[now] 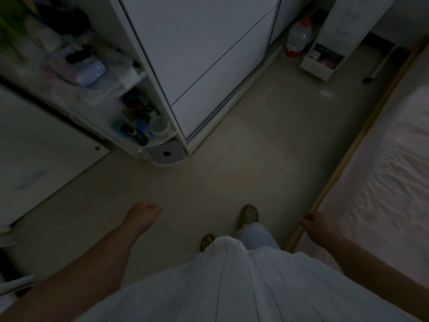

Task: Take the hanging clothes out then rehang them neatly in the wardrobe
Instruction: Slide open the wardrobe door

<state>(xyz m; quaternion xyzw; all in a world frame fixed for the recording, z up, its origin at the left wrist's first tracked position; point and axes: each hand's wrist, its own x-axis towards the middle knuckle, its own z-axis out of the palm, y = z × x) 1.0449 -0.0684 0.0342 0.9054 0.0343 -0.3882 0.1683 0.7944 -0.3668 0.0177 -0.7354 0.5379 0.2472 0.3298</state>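
Both hands hang idle, holding nothing: left hand (142, 216) at seven o'clock, right hand (319, 225) at five, fingers loosely curled. The wardrobe (204, 54), doors closed at twelve, hides any clothes—likely the approach.

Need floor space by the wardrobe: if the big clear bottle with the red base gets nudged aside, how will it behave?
The bottle looks large and possibly filled, so probably heavy. It stands upright and tall in a narrow gap, so a high push may tip it. Its smooth clear wall may be slippery.

Closed wardrobe (209, 61), empty hands (144, 214) hanging, bed (394, 182) right
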